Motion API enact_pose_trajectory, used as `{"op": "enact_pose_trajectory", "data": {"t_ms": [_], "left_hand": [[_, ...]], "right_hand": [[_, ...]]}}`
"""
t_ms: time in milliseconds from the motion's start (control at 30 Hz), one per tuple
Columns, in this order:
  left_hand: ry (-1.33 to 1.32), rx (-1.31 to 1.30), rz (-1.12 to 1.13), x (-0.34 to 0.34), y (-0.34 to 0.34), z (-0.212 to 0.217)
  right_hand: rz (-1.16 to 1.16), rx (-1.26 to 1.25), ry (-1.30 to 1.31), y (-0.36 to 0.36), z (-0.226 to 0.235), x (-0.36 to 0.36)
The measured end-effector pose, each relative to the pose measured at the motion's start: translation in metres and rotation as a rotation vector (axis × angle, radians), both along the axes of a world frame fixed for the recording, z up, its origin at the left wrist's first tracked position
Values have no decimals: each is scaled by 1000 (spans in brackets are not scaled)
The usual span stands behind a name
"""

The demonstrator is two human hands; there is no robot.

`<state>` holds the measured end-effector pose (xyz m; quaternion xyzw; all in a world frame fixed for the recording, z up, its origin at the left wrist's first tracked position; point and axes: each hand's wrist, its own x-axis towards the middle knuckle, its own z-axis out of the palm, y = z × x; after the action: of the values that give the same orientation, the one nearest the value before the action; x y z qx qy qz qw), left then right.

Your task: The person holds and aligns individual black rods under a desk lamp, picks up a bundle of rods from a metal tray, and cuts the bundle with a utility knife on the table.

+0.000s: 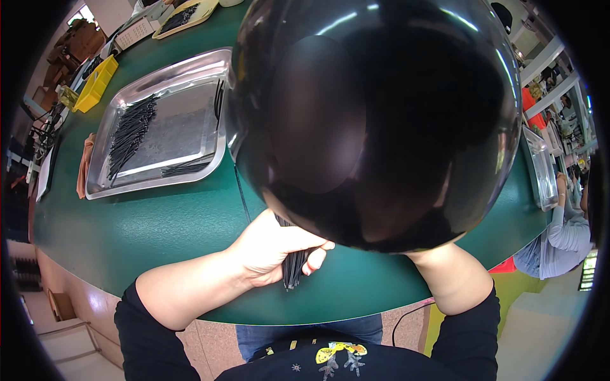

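The left hand (pixel 270 247) grips a bundle of thin black strands (pixel 293 270) over the green table (pixel 159 225). A glossy black dome (pixel 394 127) hides the right hand; its grip cannot be told. At left, more black strands (pixel 130 133) lie in a metal tray (pixel 181 117).

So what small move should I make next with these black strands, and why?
I'd probably draw the strands slightly toward you: the left hand grips them and their lower ends show, but in this view the black dome seems to cover their far ends and hides the right hand.
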<state>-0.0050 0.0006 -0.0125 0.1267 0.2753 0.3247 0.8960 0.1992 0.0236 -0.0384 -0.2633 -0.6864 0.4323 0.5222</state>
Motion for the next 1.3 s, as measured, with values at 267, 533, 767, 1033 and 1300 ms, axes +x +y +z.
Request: {"op": "enact_pose_trajectory", "data": {"t_ms": [267,533,767,1033,1300], "left_hand": [[-14,-71,-8,-5,1,-4],[-146,-41,-73,-7,0,-15],[86,114,-40,3,0,-4],[111,223,55,3,0,-7],[218,274,146,4,-3,-7]], "right_hand": [[235,-417,349,4,3,-2],[355,-248,-30,11,34,-8],[288,-325,258,9,-18,-1],[54,-137,-36,5,30,-10],[-159,-46,-56,-2,44,-17]]}}
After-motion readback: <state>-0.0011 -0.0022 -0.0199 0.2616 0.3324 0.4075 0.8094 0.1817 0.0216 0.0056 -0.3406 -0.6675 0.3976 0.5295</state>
